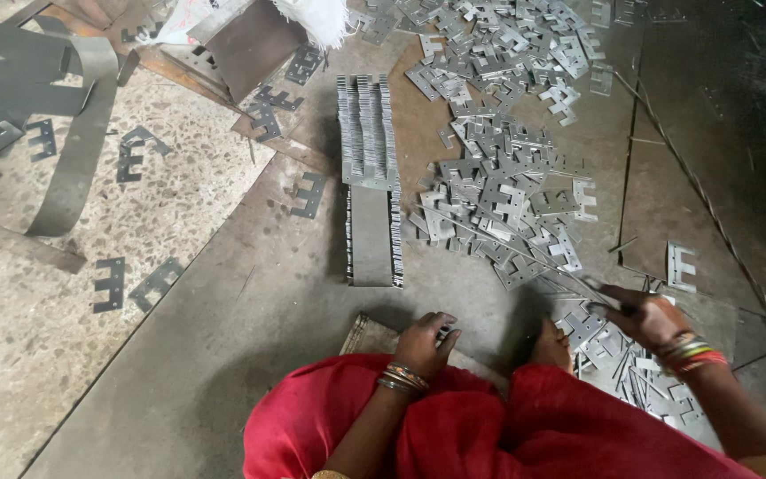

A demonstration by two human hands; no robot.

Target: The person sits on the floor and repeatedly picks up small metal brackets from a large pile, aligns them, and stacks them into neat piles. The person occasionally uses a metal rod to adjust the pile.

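We see first a large steel sheet (250, 337) lying flat on the speckled floor (37, 355), and it carries nearly everything else. At the top right of it spreads a broad heap of E-shaped metal stampings (498, 177), loose and overlapping, running down toward our right side. Left of the heap lies a long row of stacked stampings (370, 177), set on edge and packed tight, with a flat plate resting along its near half. A bent metal strip (82, 151) curves over the floor at the far left, with a few stray stampings scattered about it. Our red garment (480, 426) fills the bottom edge.

Our right hand (644, 319), bangles at the wrist, rests among the near end of the heap and is closed around a thin metal rod (534, 253) that slants up and to the left across the pieces. Our left hand (423, 341) sits just before our knees, its fingers curled around a small bundle of stampings (443, 334), only a sliver of which shows between finger and thumb, so we cannot tell how many it holds
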